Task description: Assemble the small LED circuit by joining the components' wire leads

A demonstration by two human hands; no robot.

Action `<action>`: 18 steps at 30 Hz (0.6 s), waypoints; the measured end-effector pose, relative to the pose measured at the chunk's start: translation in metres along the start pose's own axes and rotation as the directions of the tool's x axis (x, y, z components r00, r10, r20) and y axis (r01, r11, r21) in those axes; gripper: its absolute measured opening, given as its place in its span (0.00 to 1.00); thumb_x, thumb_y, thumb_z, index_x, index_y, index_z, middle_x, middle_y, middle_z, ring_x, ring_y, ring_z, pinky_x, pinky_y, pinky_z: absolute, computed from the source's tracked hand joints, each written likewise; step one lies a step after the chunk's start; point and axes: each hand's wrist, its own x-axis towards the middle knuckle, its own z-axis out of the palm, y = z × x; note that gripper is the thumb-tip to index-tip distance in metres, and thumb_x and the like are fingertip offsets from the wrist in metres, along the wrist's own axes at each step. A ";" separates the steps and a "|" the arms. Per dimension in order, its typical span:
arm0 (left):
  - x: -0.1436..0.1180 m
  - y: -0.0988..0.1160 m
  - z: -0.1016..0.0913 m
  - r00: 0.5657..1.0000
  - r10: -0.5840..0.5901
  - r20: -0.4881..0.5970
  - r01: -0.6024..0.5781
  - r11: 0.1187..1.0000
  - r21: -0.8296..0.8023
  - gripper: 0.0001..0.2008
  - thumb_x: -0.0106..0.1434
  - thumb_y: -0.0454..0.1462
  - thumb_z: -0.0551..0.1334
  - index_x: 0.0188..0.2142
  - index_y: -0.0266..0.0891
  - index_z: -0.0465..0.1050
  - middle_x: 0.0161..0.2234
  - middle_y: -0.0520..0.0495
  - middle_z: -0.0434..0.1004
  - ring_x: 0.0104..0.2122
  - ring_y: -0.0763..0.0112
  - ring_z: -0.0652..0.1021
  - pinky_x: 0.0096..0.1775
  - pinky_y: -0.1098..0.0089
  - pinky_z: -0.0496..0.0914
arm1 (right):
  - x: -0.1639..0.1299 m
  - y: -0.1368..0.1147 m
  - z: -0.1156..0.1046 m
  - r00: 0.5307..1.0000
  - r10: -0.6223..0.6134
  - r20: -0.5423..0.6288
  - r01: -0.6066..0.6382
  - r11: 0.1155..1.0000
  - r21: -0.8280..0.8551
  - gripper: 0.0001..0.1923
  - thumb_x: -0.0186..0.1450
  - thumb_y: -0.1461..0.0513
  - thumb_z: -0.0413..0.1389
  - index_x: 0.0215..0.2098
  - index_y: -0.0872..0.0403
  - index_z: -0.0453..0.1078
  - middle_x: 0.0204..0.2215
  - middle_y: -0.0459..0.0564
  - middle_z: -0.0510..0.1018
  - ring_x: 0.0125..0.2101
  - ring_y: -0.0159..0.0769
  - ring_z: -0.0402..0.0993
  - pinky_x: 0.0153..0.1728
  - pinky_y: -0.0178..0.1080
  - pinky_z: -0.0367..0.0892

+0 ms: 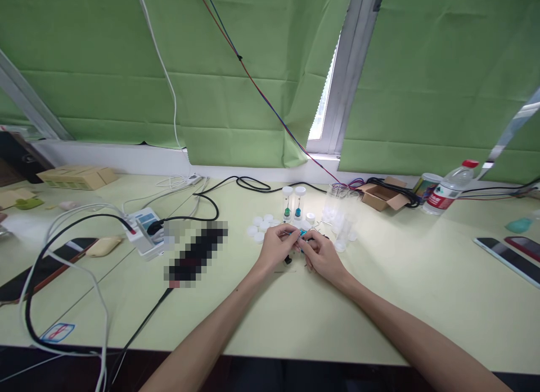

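Observation:
In the middle of the desk, my left hand and my right hand meet, fingertips pinched together around a small blue piece. The fingers cover most of it, so its exact kind is hidden. Just behind them stand two clear tubes with white caps, one holding a green piece and the other a blue piece. Several white round caps lie left of the tubes. Open clear tubes stand to the right of my right hand. A small black part lies below my left fingers.
A white power strip with tangled cables lies left, near a pixelated dark object. Phones lie at the far left and right. Behind on the right are an open cardboard box and a water bottle.

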 end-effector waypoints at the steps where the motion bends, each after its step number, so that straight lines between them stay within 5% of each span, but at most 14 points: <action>1: 0.000 0.000 0.000 1.000 0.001 0.002 -0.001 1.000 0.000 0.10 0.55 0.42 0.66 0.26 0.37 0.75 0.25 0.49 0.75 0.22 0.72 0.75 0.29 0.69 0.72 | 0.000 0.000 0.000 1.000 0.001 0.002 -0.001 1.000 -0.001 0.14 0.66 0.49 0.53 0.34 0.51 0.62 0.12 0.36 0.63 0.11 0.29 0.60 0.14 0.33 0.61; 18: -0.001 0.004 0.001 1.000 0.006 0.007 -0.006 1.000 0.001 0.10 0.55 0.42 0.65 0.26 0.37 0.74 0.24 0.49 0.75 0.21 0.72 0.75 0.29 0.69 0.71 | 0.000 0.000 -0.001 1.000 -0.025 0.007 0.025 0.999 -0.021 0.17 0.68 0.49 0.50 0.31 0.52 0.66 0.11 0.38 0.63 0.11 0.30 0.60 0.16 0.34 0.61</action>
